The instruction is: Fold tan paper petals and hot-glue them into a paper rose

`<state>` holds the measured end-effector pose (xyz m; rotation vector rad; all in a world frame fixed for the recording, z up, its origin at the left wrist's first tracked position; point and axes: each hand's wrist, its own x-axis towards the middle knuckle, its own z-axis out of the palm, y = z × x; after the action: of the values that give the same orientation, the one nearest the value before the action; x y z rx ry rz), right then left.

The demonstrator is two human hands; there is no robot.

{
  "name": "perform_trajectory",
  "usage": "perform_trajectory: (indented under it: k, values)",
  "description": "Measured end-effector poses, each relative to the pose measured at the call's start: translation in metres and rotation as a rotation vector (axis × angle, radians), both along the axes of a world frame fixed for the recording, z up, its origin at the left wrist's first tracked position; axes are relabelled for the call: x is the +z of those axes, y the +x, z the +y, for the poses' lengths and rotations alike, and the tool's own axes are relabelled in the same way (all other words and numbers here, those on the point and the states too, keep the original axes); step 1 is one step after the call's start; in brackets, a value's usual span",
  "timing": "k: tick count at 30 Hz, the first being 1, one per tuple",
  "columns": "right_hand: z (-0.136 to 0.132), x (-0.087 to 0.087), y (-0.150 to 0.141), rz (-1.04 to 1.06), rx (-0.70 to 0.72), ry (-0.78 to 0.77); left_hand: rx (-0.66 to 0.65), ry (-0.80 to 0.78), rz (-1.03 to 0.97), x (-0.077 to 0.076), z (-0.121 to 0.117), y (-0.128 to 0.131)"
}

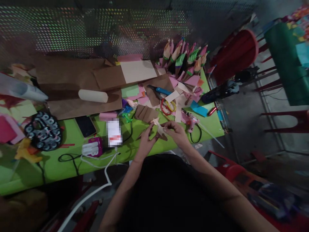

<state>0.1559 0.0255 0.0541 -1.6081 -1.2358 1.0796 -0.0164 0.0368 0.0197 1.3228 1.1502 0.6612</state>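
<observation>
Close to the table's front edge, my left hand [146, 141] and my right hand [177, 132] meet around a small piece of folded paper [160, 129], pale on top with brown below. My left fingers pinch its left side, while the right thumb and fingers close on its pale part. Just behind lies a stack of brown paper pieces [145, 113]. Scissors with red and yellow handles [168, 107] and a blue-handled cutter [163, 91] rest among paper scraps. A pink glue gun [192, 123] lies to the right of my right hand.
Left on the green table [135, 151] are a power strip [93, 147] with white cables, a dark phone [85, 126], a paper roll [93, 96] and a black round tray [43, 131]. Paper cones [181, 59] stand at the back right. Red chairs [238, 54] are beyond.
</observation>
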Motion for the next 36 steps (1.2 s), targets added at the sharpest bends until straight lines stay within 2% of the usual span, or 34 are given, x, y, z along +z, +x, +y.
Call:
perform_trajectory:
  k: [4,7,9,12,14,17,19,21,28,32,36]
  values:
    - [0.001,0.008,0.011,0.245,0.049,-0.151,-0.120,0.230,0.140,0.008,0.008,-0.005]
    - [0.003,0.016,0.015,0.294,0.119,-0.186,-0.167,0.348,0.195,0.013,0.014,-0.002]
    - [0.005,0.019,0.016,0.300,0.126,-0.198,-0.182,0.363,0.195,0.014,0.016,0.001]
    - [0.007,0.018,0.017,0.319,0.059,-0.217,-0.124,0.231,0.116,0.011,0.015,0.005]
    - [0.007,0.013,0.020,0.333,-0.023,-0.229,0.008,0.040,0.016,0.007,0.013,0.007]
    - [0.002,0.001,0.026,0.361,-0.132,-0.253,0.290,-0.233,-0.145,0.001,0.010,0.010]
    - [-0.005,-0.007,0.028,0.420,-0.159,-0.288,0.431,-0.312,-0.212,-0.003,0.008,0.012]
    - [-0.011,-0.013,0.027,0.469,-0.142,-0.308,0.490,-0.339,-0.238,-0.005,0.008,0.014]
    - [-0.015,-0.017,0.016,0.444,-0.052,-0.209,0.457,-0.320,-0.247,-0.006,0.006,0.014]
    - [-0.013,-0.019,0.019,0.292,-0.087,-0.165,0.311,-0.277,-0.248,-0.004,0.007,0.008]
    - [-0.013,-0.019,0.020,0.187,-0.054,-0.147,0.150,-0.122,-0.111,-0.006,0.009,0.000]
